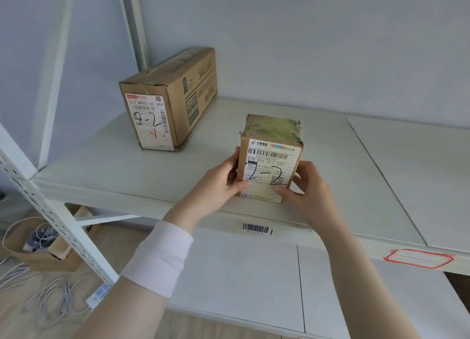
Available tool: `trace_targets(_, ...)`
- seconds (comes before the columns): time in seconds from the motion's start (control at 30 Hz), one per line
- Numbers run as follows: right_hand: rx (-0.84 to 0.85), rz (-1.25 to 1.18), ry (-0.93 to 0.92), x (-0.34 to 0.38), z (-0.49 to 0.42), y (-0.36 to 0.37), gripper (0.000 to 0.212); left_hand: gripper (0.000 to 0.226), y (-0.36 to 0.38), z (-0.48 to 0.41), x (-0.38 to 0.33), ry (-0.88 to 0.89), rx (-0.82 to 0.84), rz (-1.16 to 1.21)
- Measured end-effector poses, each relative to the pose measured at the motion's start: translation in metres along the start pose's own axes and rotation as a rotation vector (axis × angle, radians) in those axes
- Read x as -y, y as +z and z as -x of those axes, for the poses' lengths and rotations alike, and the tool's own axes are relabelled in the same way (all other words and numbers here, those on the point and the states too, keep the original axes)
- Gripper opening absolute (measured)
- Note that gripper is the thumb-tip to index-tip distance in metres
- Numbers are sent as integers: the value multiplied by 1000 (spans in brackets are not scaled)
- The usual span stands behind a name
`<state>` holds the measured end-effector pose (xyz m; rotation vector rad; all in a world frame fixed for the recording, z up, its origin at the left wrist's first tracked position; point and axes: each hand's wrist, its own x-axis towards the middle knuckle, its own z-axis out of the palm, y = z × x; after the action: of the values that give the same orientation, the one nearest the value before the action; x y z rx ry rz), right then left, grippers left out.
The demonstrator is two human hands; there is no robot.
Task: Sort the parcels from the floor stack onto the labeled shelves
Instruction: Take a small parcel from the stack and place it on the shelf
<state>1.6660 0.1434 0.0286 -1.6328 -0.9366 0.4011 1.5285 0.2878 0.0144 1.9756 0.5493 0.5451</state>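
On the shelf, near its front edge, above the barcode tag: small parcel marked 2-2, upright, clamped between both hands — left hand and right hand each curled round a side wall, thumbs on the front label. Prob. light, stiff cardboard w/ slick taped top — best gripped low on the side walls, no squeezing needed.

Two parcels, both hand-marked "2-2"

The small parcel has a label printed "CHINA POST" and "EMS", the code "070-054-C17 020", and "2-2" in black marker. Behind it to the left, the large box has a label reading "642 M002-00 384" and another "2-2". Below the small parcel is a barcode sticker, its digits too small to read.
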Motion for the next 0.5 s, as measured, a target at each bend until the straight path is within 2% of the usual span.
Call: trace_targets(0.5,-39,40,36,-19,-60,11,52,67,-15,-56,0,-11,31,-9)
